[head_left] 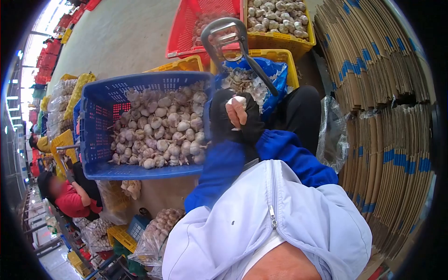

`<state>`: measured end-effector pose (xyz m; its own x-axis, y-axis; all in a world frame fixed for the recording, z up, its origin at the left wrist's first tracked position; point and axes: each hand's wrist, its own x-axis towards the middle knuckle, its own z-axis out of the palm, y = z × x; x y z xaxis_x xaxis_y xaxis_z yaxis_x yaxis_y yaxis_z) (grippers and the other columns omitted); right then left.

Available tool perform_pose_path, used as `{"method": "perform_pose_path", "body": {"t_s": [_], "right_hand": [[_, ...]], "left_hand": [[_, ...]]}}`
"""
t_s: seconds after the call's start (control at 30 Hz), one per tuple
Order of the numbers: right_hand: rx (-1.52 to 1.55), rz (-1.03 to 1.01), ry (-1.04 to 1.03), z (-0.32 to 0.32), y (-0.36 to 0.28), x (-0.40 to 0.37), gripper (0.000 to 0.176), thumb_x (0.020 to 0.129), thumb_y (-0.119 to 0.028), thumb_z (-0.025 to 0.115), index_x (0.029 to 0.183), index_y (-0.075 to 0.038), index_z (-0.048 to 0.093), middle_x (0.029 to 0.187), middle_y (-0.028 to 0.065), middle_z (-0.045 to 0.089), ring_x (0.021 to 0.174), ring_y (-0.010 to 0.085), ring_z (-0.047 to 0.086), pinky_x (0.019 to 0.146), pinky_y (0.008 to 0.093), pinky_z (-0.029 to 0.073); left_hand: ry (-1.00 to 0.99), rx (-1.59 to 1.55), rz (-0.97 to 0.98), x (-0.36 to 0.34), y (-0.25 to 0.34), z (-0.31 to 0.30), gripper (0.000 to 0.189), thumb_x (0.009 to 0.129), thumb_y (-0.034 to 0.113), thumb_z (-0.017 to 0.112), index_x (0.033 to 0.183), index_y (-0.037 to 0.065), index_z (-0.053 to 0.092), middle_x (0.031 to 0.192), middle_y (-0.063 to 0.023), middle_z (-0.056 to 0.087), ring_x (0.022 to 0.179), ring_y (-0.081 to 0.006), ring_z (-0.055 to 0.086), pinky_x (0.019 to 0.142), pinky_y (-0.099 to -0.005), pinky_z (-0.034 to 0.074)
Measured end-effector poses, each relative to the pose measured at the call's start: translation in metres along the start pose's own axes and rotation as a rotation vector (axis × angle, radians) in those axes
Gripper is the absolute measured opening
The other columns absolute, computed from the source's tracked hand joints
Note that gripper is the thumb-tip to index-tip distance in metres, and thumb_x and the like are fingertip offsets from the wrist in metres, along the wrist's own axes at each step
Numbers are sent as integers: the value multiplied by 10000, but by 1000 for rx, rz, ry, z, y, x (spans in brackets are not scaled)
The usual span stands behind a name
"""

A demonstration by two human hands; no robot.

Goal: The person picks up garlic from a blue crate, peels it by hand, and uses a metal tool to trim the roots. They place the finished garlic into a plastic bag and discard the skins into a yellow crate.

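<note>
My left hand [221, 114] and my right hand [252, 116], both in dark gloves with some bare fingertips showing, meet close together above my lap. A white garlic bulb [239, 100] shows at the top of the closed fingers, with my left hand around it. The right hand's fingers are closed against the left; whatever they grip is hidden. Just beyond the hands, a blue plastic bag [278, 71] lines a yellow crate and holds garlic skins and scraps [245, 81]. Left of my hands stands a blue crate [140, 173] heaped with garlic bulbs [163, 123].
A grey bent-tube frame [242, 39] rises over the scrap bag. Behind it stand a red crate [179, 35] and a yellow crate [298, 43] of garlic. Flattened cardboard boxes [387, 154] are stacked at right. A person in red [72, 198] sits at left near bagged garlic [163, 224].
</note>
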<state>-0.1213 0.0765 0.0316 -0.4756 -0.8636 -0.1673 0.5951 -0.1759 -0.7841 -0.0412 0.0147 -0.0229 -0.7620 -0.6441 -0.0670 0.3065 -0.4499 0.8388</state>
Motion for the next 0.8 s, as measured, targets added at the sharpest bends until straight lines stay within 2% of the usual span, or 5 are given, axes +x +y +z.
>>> {"method": "perform_pose_path", "body": {"t_s": [0.13,0.27,0.37,0.57,0.8], "right_hand": [[-670,-518,79,-21,3,9,174,841,-218,495,869,-61,564,650,68,567,580,171,556,540,295,459],[-532,-272,-8,-25,-7,3,259,883,-248,423,810,-38,556,731,42,586,684,119,560,580,207,436],[213,-47,368,-13,2,8,288,853,-326,483,833,-50,562,691,54,572,602,144,541,531,268,428],[278,175,204,-46,3,18,328,853,-380,460,864,-62,542,753,49,571,604,135,546,478,251,437],[98,94,-65,-16,-10,2,285,827,-244,538,1027,-46,494,839,110,568,560,144,550,408,217,412]], "left_hand": [[388,564,217,-1,17,49,276,873,247,428,962,13,545,868,-122,581,798,-201,566,722,-275,460],[229,611,268,-3,35,66,326,882,299,418,955,5,540,828,-75,580,759,-168,559,693,-266,451],[160,143,187,6,1,45,367,873,338,420,991,4,517,835,-73,572,758,-163,552,693,-261,443],[102,-320,159,11,-29,30,468,853,416,426,1063,0,471,847,-68,556,757,-153,539,694,-253,428],[331,416,384,7,2,63,611,826,513,411,1139,-12,421,914,-73,532,810,-142,520,726,-256,413]]}}
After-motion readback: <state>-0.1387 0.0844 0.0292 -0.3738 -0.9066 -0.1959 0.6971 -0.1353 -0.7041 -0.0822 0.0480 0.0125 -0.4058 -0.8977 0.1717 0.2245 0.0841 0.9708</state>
